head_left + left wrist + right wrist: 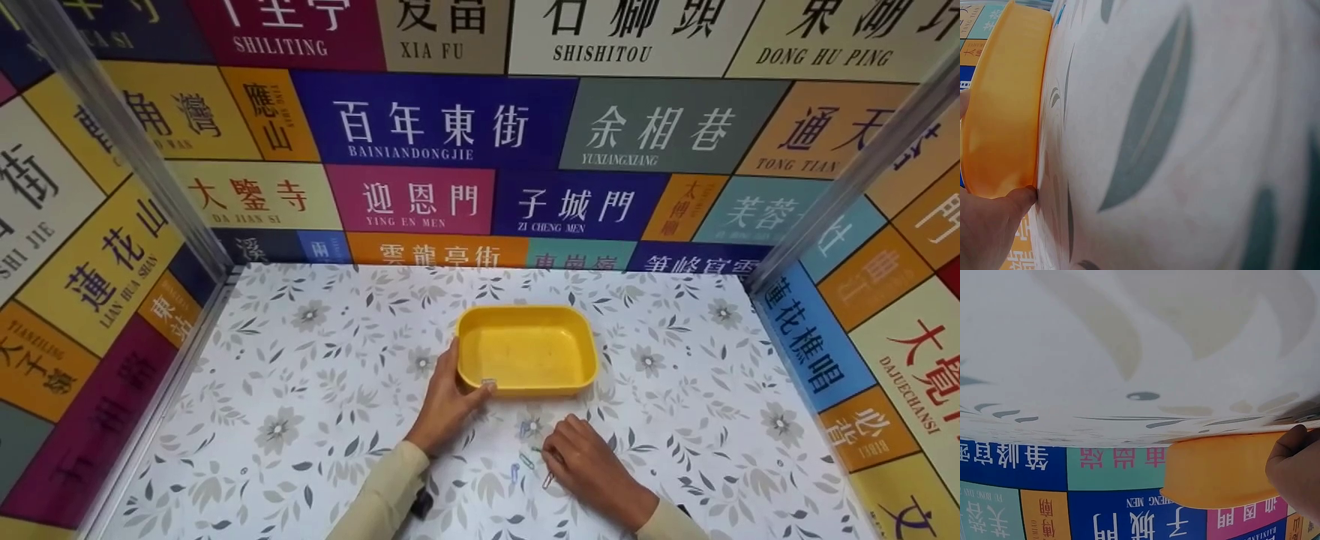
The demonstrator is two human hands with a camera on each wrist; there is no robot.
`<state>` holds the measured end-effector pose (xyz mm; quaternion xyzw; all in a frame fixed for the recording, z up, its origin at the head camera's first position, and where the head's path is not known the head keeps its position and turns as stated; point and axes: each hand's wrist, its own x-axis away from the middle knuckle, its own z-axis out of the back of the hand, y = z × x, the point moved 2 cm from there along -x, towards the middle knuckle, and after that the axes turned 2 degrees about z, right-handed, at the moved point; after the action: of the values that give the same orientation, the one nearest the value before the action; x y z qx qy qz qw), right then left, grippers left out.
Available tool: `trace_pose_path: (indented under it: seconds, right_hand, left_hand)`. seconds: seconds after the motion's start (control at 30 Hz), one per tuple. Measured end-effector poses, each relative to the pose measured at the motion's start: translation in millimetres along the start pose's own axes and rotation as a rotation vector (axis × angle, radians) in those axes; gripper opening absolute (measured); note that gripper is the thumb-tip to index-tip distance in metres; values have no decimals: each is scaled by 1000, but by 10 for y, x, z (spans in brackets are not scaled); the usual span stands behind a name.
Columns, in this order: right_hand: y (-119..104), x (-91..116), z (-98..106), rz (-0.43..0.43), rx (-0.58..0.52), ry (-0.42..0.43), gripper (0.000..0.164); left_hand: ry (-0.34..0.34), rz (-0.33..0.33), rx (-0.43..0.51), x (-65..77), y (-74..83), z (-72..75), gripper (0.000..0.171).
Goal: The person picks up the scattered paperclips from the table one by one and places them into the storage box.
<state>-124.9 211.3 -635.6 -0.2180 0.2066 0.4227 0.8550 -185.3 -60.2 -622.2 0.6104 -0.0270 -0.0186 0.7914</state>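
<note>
A yellow rectangular plastic container stands upright on the table, its inside facing up. My left hand grips its near left corner, with the thumb along the front wall, as the left wrist view also shows on the container's side. A small pale grey patch beside the thumb tip is too small to identify. My right hand rests low over the table in front of the container, fingers curled downward. Close to its fingertips lie several small paper clips, including a blue one and a green one. Whether the fingertips pinch one is hidden.
The table has a white covering printed with grey leaves and flowers. Walls of colourful sign panels rise behind it and on both sides. Metal-like corner posts stand at the back left and back right.
</note>
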Motion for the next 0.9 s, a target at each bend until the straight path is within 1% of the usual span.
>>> trace_pose_path:
  seconds: [0.1,0.2,0.37,0.6,0.8,0.9]
  right_hand:
    - [11,-5,12,19,-1,25,19]
    - [33,-17,34,12,-6,31,19]
    - [62,-45,81,-19,-9,22,19]
    - [68,-70,153,-47,-14,2,19]
    - [78,-106,235,-66,-48,11,21]
    - [97,-132,287,-62,-42,16,22]
  left_hand:
    - [1,-12,-12,11,1,3,109]
    - [5,-7,-21,17,1,8,110]
    - [5,-3,-9,17,1,13,109]
    - [-2,-32,4,2,-15,15,108]
    - [-3,4,-9,2,4,12,110]
    - [-4,27,-16,1,15,4,110]
